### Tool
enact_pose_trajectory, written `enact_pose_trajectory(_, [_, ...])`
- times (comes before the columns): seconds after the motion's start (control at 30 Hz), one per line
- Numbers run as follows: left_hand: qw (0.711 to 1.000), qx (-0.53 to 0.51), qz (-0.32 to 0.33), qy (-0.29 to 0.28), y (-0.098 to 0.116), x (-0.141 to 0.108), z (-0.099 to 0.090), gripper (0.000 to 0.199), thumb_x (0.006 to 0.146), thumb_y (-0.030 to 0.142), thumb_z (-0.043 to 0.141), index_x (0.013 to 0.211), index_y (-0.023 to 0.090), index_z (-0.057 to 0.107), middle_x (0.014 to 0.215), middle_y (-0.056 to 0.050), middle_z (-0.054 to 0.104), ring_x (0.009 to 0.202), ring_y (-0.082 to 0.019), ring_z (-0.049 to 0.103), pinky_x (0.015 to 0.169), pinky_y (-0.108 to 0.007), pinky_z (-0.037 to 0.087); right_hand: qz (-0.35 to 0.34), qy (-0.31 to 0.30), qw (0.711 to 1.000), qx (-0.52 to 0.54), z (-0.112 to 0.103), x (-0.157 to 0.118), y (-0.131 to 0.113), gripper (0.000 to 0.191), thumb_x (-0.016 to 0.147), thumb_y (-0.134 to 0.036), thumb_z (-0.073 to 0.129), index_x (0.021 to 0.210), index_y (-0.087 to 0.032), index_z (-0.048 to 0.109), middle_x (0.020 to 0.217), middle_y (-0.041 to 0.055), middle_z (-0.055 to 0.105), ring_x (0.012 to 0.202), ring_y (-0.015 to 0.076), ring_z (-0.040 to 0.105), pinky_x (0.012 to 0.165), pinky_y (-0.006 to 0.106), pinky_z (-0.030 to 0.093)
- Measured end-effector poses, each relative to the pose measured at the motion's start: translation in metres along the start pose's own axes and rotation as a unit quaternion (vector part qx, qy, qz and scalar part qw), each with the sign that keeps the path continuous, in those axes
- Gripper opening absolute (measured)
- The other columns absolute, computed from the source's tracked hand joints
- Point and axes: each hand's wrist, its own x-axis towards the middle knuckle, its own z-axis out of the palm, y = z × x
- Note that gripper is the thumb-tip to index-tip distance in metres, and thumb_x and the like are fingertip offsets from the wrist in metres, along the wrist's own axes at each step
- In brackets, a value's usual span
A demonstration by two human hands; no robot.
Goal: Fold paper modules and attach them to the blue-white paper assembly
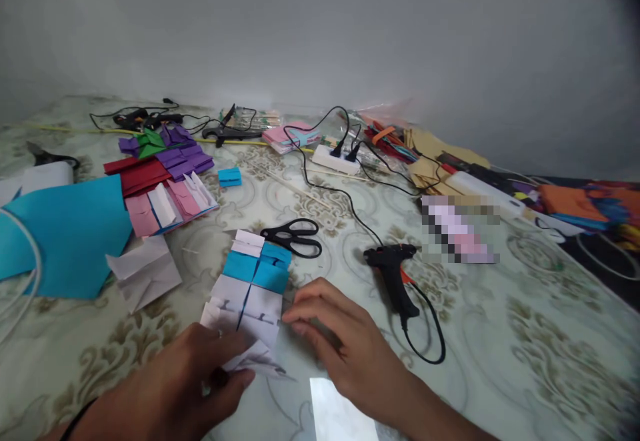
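Observation:
A folded paper piece [251,302], white with a bright blue band near its far end, lies on the patterned tablecloth. My left hand [200,367] grips its near left end, thumb apart below and fingers over the white folds; part of the paper is hidden beneath. By the paper's right edge, my right hand [340,341] rests with fingers slightly bent and apart, holding nothing visible. Whether its fingertips touch the edge I cannot tell. Black-handled scissors [295,235] lie just beyond the paper, their blades hidden. To the right lies a black glue gun [393,274] with its cord.
Large blue paper [65,234], a creased white sheet [145,274] and folded purple pieces [185,161] lie left. A white power strip [335,159] with black plugs stands at the back. A white rectangle [340,411] shows near the front edge. Coloured paper [573,204] lies far right.

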Motion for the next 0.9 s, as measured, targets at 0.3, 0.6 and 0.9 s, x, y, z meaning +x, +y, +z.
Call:
enact_pose_trajectory(0.3, [0.999,0.024,-0.005,-0.031,-0.002,-0.003,-0.005,0.014,0.098,0.025,0.054,0.089,0.026,0.064,0.074,0.004,0.072,0.06,-0.012,0.066,0.058,-0.02,0.05,0.015,-0.009,1.0,-0.006,-0.004,-0.007,-0.002,0.013,0.104,-0.018,0.058,0.107,-0.023,0.07,0.084,-0.0007,0.072,0.07,0.012,0.066,0.06,0.022,0.049])
enact_pose_trajectory(0.6, [0.99,-0.072,-0.094,-0.077,0.002,0.002,0.002,0.024,0.101,0.035,0.059,0.084,0.021,0.067,0.068,0.001,0.067,0.056,-0.012,0.055,0.051,-0.022,0.042,0.095,-0.045,0.994,0.035,0.011,-0.008,-0.016,0.006,0.093,-0.024,0.07,0.099,-0.023,0.068,0.079,-0.003,0.067,0.067,0.012,0.065,0.061,0.021,0.053])
enact_pose_trajectory(0.9, [0.95,-0.214,-0.19,-0.125,0.015,0.008,-0.002,0.04,0.103,0.046,0.057,0.075,0.018,0.062,0.064,-0.001,0.068,0.057,-0.013,0.062,0.051,-0.02,0.047,0.267,-0.088,0.944,0.174,0.018,-0.008,-0.017,0.031,0.099,-0.044,0.062,0.08,-0.02,0.067,0.063,-0.0026,0.059,0.056,0.0109,0.053,0.049,0.02,0.039])
